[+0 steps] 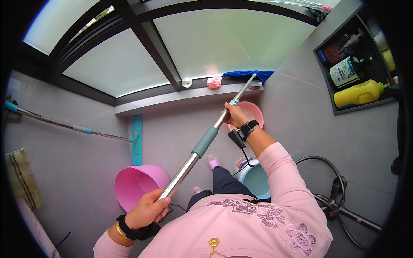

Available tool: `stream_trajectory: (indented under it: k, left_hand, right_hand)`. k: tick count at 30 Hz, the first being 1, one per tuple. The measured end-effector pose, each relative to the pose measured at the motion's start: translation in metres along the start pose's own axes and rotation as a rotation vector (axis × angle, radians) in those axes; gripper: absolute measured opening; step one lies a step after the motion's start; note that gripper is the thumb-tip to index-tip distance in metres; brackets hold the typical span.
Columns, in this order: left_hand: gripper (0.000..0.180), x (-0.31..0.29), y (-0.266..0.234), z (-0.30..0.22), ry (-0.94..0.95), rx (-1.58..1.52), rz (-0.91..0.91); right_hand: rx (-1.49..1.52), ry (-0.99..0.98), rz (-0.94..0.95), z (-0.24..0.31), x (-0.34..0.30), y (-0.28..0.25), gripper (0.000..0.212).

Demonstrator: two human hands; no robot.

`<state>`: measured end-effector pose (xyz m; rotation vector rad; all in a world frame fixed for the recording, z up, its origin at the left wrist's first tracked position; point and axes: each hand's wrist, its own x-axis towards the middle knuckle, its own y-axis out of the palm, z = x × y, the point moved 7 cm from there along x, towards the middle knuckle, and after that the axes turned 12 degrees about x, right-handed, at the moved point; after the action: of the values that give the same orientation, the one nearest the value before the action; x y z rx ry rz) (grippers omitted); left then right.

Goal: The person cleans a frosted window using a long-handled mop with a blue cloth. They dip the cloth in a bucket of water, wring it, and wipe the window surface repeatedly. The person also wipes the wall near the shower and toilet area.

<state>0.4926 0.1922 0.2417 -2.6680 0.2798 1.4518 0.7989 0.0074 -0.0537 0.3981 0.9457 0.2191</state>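
Note:
A long silver telescopic pole [183, 172] with a grey-green sleeve runs diagonally up and away in front of me. My left hand [147, 209] is wrapped round its lower end, close to my body. Farther up, by a light blue collar, my right hand [236, 117] grips the same pole. The pole's far tip reaches the window ledge, where a blue cloth [241, 74] lies along the foot of the frosted pane [232, 38]. From this view I cannot tell whether cloth and pole are joined. Both wrists wear black straps.
A pink bucket [161, 174] lies tipped at my left. Beyond it a flat mop [137, 144] leans out from the wall. A pink basin [257, 111] and a blue-lined bucket [254, 180] stand at right. Bottles fill the wall niche [365, 111]; small items sit on the ledge [189, 98].

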Motion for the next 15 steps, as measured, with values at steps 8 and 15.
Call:
stream_trajectory:
  k: [8, 15]
  left_hand:
    - [0.029, -0.073, -0.016, 0.035, -0.044, 0.070, -0.103]
    - [0.025, -0.178, -0.055, 0.112, 0.007, 0.067, -0.250]
  right_hand:
    - [0.035, -0.081, 0.159, -0.011, -0.070, 0.057, 0.024]
    - [0.002, -0.142, 0.414, -0.036, -0.165, 0.153, 0.027]
